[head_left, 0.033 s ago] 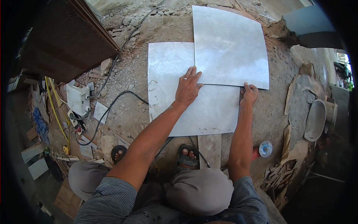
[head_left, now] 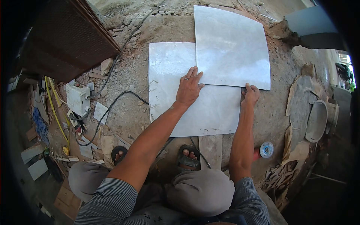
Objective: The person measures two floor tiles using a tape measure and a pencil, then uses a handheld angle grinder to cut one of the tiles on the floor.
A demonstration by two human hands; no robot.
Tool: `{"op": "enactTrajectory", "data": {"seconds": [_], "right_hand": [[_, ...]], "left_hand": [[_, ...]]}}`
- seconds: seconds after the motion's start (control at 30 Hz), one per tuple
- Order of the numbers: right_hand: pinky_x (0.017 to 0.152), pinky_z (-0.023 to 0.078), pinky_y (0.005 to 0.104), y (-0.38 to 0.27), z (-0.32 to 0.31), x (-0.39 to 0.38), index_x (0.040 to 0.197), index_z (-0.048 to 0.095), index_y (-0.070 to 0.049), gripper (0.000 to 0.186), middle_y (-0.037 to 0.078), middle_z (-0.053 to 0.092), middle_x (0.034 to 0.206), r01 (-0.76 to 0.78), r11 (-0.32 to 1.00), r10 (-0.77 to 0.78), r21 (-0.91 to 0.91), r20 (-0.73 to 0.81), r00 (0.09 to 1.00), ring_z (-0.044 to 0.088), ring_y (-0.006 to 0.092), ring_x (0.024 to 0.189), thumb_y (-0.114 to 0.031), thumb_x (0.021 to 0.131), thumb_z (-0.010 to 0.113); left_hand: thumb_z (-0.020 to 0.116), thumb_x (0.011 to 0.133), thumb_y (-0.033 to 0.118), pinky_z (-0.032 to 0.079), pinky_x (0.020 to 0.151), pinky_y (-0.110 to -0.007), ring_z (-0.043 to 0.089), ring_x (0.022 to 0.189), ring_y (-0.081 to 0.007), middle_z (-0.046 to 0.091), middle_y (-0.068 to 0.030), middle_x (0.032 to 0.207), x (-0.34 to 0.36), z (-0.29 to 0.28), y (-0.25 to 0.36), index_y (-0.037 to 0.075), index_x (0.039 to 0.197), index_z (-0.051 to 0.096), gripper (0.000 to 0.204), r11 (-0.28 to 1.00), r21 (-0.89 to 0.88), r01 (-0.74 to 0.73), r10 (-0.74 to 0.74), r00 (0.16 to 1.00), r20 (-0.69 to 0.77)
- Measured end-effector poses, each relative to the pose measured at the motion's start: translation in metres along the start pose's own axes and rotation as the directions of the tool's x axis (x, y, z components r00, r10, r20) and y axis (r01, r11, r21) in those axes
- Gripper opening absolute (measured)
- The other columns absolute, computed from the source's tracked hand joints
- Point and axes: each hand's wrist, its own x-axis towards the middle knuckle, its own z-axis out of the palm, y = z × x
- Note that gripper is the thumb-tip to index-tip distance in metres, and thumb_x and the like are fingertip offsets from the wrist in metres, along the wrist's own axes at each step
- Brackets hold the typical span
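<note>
No packages, labels, signs or screens discernible.

Two grey marble-look tiles flat on ground: upper tile point(head_left: 230, 45) seemingly overlapping lower tile point(head_left: 168, 75).

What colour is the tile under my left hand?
Pale grey with faint marbled veining, glossy; the lower tile under the left hand shows in the head view.

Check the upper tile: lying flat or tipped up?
Flat. The upper tile lies on the lower tile, overlapping its corner; the left hand presses across both.
</note>
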Motion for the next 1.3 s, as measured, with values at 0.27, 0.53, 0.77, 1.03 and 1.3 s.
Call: {"op": "enactTrajectory", "data": {"seconds": [0.27, 0.53, 0.77, 1.03, 1.3], "right_hand": [[0.057, 0.046, 0.0264, 0.001, -0.002, 0.0, 0.105, 0.055, 0.002, 0.03, 0.005, 0.056, 0.082, -0.003, 0.999, 0.001, -0.041, -0.034, 0.999, 0.053, 0.013, 0.067, -0.01, 0.081, 0.067], [0.058, 0.047, 0.0255, -0.001, -0.006, 0.0, 0.104, 0.053, 0.003, 0.029, 0.003, 0.053, 0.078, 0.052, 0.994, -0.046, -0.092, 0.072, 0.996, 0.051, 0.0107, 0.066, -0.011, 0.083, 0.066], [0.058, 0.047, 0.0258, -0.004, -0.006, -0.002, 0.107, 0.052, 0.005, 0.033, 0.003, 0.053, 0.078, 0.044, 0.993, -0.035, -0.112, 0.081, 0.996, 0.051, 0.0112, 0.066, -0.012, 0.083, 0.066], [0.062, 0.047, 0.0267, -0.007, -0.007, -0.005, 0.111, 0.05, 0.006, 0.04, 0.004, 0.052, 0.083, 0.049, 0.991, -0.036, -0.125, 0.101, 0.994, 0.051, 0.0127, 0.071, -0.015, 0.082, 0.067], [0.062, 0.048, 0.0274, -0.007, -0.007, -0.006, 0.111, 0.05, 0.006, 0.039, 0.005, 0.053, 0.086, 0.032, 0.991, -0.019, -0.13, 0.102, 0.995, 0.051, 0.0132, 0.074, -0.015, 0.082, 0.067]], "left_hand": [[0.062, 0.085, 0.024, 0.034, 0.098, -0.041, 0.038, 0.13, -0.0301, 0.043, -0.0179, 0.138, 0.0, 0.0, 0.0, 0.006, 0.127, 0.05, 0.047, 1.0, 0.015, 0.025, -0.025, 1.0, 0.014], [0.063, 0.084, 0.024, 0.034, 0.1, -0.042, 0.04, 0.128, -0.0298, 0.045, -0.0191, 0.136, -0.001, 0.001, 0.001, 0.004, 0.123, 0.053, 0.044, 1.0, -0.006, 0.004, -0.004, 1.0, -0.012], [0.063, 0.084, 0.024, 0.034, 0.1, -0.041, 0.041, 0.127, -0.03, 0.046, -0.0192, 0.135, -0.001, 0.004, -0.001, 0.003, 0.121, 0.054, 0.043, 1.0, 0.005, 0.013, -0.013, 1.0, -0.018], [0.064, 0.084, 0.024, 0.034, 0.1, -0.041, 0.041, 0.127, -0.0299, 0.047, -0.0187, 0.134, -0.002, 0.006, 0.0, 0.003, 0.12, 0.055, 0.043, 1.0, 0.015, 0.016, -0.016, 0.999, -0.042], [0.065, 0.083, 0.022, 0.035, 0.1, -0.04, 0.042, 0.127, -0.0295, 0.048, -0.0174, 0.133, -0.002, 0.006, -0.001, 0.003, 0.12, 0.056, 0.042, 1.0, -0.004, 0.025, -0.025, 0.999, -0.037]]}}
